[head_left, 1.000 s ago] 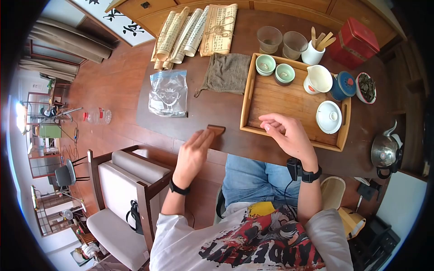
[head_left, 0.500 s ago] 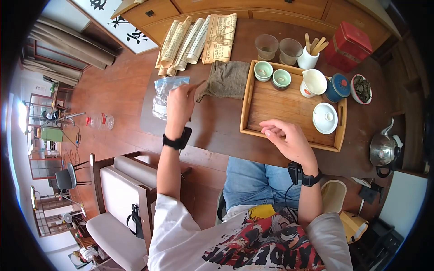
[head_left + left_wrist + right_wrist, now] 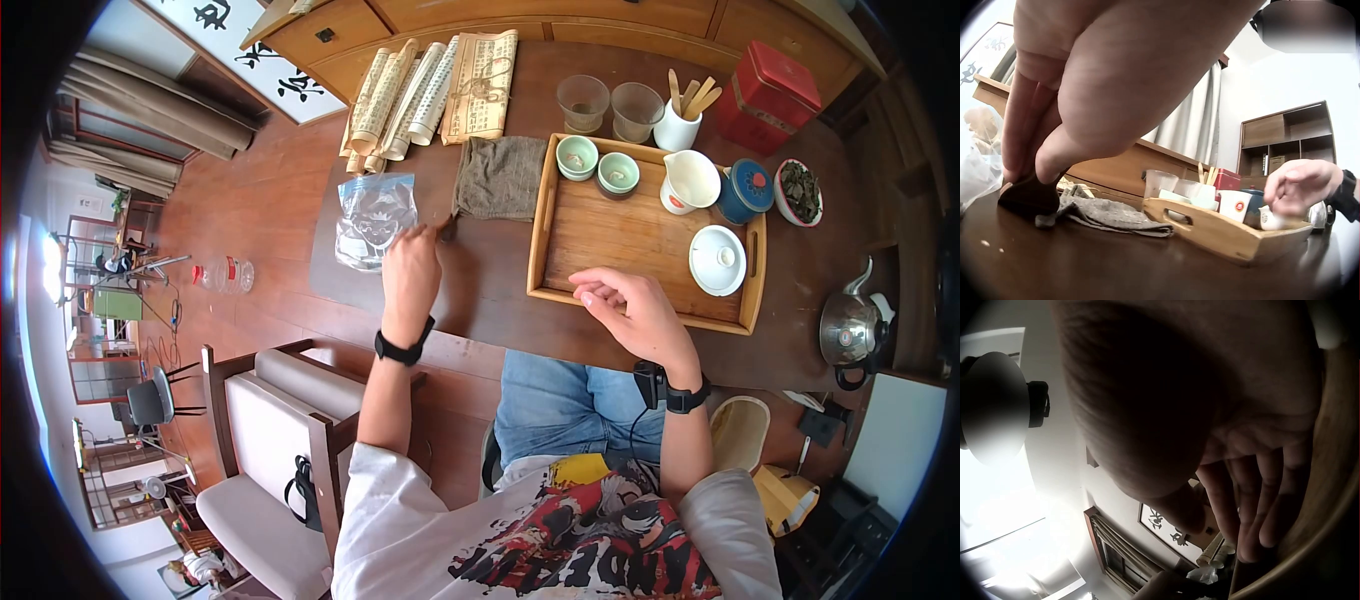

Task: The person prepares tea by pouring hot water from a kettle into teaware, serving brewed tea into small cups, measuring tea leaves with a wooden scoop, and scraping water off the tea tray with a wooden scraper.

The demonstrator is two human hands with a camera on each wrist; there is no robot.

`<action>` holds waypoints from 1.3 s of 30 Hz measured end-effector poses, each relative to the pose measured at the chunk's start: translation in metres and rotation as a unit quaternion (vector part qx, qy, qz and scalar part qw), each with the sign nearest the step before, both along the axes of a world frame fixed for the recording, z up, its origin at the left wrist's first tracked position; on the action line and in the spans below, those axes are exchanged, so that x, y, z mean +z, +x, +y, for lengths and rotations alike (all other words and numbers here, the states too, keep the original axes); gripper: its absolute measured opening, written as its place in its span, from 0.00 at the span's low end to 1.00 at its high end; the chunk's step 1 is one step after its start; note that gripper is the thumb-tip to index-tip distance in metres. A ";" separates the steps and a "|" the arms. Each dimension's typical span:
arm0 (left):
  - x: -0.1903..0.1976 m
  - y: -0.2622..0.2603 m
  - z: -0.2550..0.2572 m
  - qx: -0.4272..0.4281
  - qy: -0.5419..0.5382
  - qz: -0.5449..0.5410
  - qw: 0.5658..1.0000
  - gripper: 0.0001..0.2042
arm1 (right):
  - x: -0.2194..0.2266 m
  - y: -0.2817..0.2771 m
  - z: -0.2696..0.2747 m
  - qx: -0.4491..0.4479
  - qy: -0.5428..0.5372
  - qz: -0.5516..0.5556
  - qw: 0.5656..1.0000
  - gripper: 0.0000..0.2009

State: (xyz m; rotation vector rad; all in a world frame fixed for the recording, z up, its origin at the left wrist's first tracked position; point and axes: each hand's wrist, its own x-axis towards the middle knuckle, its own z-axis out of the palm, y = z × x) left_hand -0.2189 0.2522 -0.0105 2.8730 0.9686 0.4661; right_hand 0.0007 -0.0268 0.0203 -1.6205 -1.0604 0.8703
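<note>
My left hand (image 3: 410, 285) is over the left part of the table, beside a clear plastic bag (image 3: 376, 225) with a blue strip along its top. Between thumb and fingertips it pinches a small dark brown curved piece (image 3: 1030, 196), which looks like wood; in the left wrist view the piece is low over the tabletop. A folded grey-brown cloth (image 3: 500, 178) lies right behind that piece. My right hand (image 3: 640, 312) hangs with loosely bent fingers over the near edge of the wooden tray (image 3: 610, 240) and grips nothing.
The tray carries two pale green cups (image 3: 618, 174), a white pitcher (image 3: 690, 182) and a white lidded bowl (image 3: 717, 260). Behind it are plastic cups (image 3: 636, 112) and a red tin (image 3: 770, 97). A metal kettle (image 3: 850, 330) stands right; paper scrolls (image 3: 400, 100) lie back left.
My left hand went from near the table's front edge up over the plastic bag, then came lower, to the right of the bag, still pinching the brown piece. The right hand stays put.
</note>
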 end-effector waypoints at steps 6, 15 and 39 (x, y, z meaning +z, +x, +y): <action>0.032 -0.021 -0.089 0.039 -0.049 0.044 0.997 0.14 | -0.003 0.002 0.000 0.000 -0.002 0.003 1.000 0.14; 0.047 -0.015 -0.113 -0.006 -0.111 0.008 0.994 0.13 | -0.006 -0.002 0.003 0.012 0.010 0.004 1.000 0.13; 0.021 -0.048 -0.142 -0.188 -0.060 0.014 0.980 0.22 | -0.006 0.000 -0.006 0.010 -0.003 0.003 1.000 0.14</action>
